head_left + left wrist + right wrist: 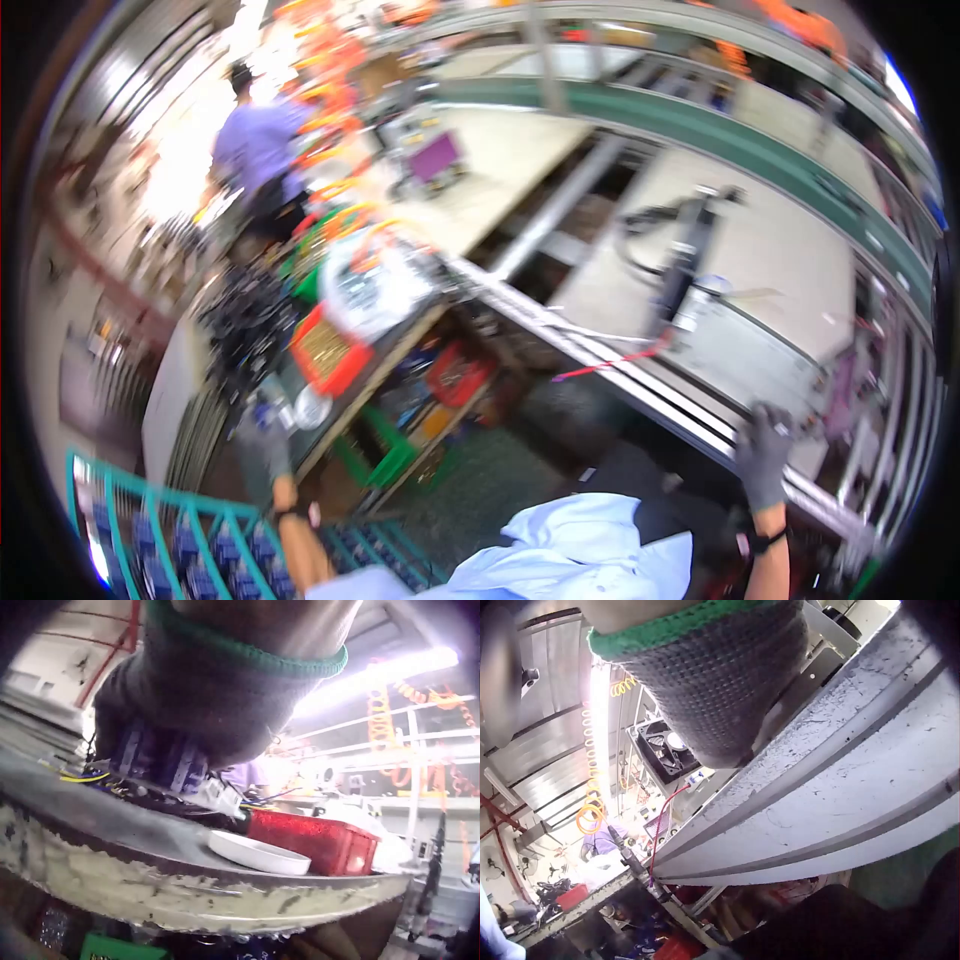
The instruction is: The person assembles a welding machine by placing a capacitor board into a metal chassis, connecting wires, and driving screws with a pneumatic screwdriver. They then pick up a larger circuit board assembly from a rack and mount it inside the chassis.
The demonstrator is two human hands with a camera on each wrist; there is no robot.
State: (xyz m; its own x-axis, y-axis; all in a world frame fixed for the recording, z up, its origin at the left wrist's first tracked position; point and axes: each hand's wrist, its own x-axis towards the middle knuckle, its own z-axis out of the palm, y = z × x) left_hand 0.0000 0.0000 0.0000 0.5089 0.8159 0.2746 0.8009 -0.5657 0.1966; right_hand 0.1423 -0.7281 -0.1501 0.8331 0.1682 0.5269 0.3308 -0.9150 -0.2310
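Note:
My left hand (262, 440), in a grey knit glove, is over the side bench at the left. It holds a part with dark blue cylinders (154, 761) and white connectors (217, 795); the glove hides much of it in the left wrist view. Close by are a white round lid (259, 851) and a red bin (315, 840). My right hand (765, 455), gloved too, is at the metal rail (810, 772) of the main bench, beside a grey metal panel (745, 345). In the right wrist view its fingers are hidden behind the glove's back. A black fan (664, 750) shows beyond it.
A red-and-purple wire (615, 362) hangs over the rail. On the side bench lie a heap of black cables (250, 315) and a clear bag (375, 285). Green bins (375, 450) sit below. A teal crate (160, 505) stands lower left. A person (255, 150) works further back.

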